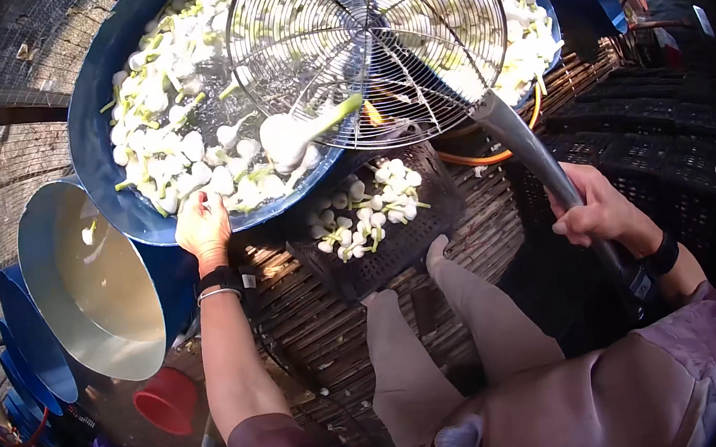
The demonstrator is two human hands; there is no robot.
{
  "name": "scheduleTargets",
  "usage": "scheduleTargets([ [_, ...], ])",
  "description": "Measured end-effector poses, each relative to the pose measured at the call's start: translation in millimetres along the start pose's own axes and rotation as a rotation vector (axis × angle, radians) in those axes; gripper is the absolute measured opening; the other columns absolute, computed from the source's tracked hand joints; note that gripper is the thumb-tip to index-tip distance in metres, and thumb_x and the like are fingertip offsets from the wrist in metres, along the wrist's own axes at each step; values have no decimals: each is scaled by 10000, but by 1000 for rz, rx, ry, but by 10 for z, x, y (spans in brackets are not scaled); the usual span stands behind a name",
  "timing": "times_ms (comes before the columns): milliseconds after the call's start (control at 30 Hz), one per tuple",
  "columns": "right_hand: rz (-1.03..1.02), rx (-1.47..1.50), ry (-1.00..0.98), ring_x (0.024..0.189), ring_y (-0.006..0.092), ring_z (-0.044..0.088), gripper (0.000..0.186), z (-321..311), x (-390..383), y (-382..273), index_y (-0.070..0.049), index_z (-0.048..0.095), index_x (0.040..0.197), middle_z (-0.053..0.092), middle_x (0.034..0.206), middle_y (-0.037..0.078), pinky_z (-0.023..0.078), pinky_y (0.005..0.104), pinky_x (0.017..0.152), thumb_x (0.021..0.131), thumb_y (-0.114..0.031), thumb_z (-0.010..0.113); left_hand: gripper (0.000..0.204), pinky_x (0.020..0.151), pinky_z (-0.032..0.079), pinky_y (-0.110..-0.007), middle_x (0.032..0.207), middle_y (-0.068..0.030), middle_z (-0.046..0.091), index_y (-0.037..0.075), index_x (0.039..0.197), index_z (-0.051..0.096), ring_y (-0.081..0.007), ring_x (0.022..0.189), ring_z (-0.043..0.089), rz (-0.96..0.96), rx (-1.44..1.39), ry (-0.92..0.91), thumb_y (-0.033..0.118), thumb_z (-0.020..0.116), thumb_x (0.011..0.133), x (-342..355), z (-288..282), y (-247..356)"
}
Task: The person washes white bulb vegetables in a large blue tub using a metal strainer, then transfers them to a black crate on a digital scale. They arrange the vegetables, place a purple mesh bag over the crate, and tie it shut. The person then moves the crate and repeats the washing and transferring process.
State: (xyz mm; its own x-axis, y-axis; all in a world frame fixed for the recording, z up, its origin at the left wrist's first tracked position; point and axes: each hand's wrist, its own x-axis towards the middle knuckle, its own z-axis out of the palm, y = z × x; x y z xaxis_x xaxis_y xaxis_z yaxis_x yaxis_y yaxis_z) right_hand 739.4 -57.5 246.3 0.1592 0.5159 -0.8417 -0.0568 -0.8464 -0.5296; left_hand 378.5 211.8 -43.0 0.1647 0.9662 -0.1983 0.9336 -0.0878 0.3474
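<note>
My right hand (584, 209) is wrapped round the dark handle of a large round wire skimmer (311, 59). Its wire basket is raised over two blue tubs. White garlic bulbs with green stems (174, 148) float in water in the left tub (91, 149). My left hand (202, 229) reaches over that tub's near rim with fingers curled among the bulbs; what they grip is hidden. One garlic bulb (285, 141) looks much larger and closer, beside the skimmer's wires; I cannot tell what supports it. More garlic (529, 15) lies in the right tub (550, 26).
A black crate (381, 265) with garlic bulbs stands near my feet on the slatted floor (329, 352). Left of it are a blue tub of cloudy water (105, 272), stacked blue tubs (37, 343) and a red bucket (167, 401). Black crates (652, 143) line the right; an orange hose (480, 158) curves behind.
</note>
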Motion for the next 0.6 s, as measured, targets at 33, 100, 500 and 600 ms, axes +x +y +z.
scheduleTargets([
  [33,0,8,18,400,81,473,331,13,-149,131,1,478,977,469,595,10,366,226,359,666,27,587,318,584,451,-342,657,-93,635,113,887,669,-246,620,625,88,67,47,405,588,790,13,13,-29],
  [100,-4,-57,91,418,73,485,260,68,-433,466,-17,475,901,485,602,0,375,226,374,675,22,599,312,595,458,-329,702,-93,646,122,894,668,-237,635,618,105,56,51,408,601,789,-32,91,-31],
  [500,-546,-199,695,472,138,497,358,-275,-812,1656,-15,443,1032,498,622,48,413,282,467,724,-32,625,448,975,378,-408,1221,-196,512,8,1218,513,-348,1142,486,601,-386,275,-35,534,772,-1053,-438,1179],
  [600,-553,355,592,476,91,491,606,-773,-669,1244,14,281,1291,492,655,17,430,226,437,786,-31,614,449,989,375,-417,1220,-217,490,12,1205,522,-370,1156,470,659,-513,50,-19,559,759,-1533,-219,1994],
])
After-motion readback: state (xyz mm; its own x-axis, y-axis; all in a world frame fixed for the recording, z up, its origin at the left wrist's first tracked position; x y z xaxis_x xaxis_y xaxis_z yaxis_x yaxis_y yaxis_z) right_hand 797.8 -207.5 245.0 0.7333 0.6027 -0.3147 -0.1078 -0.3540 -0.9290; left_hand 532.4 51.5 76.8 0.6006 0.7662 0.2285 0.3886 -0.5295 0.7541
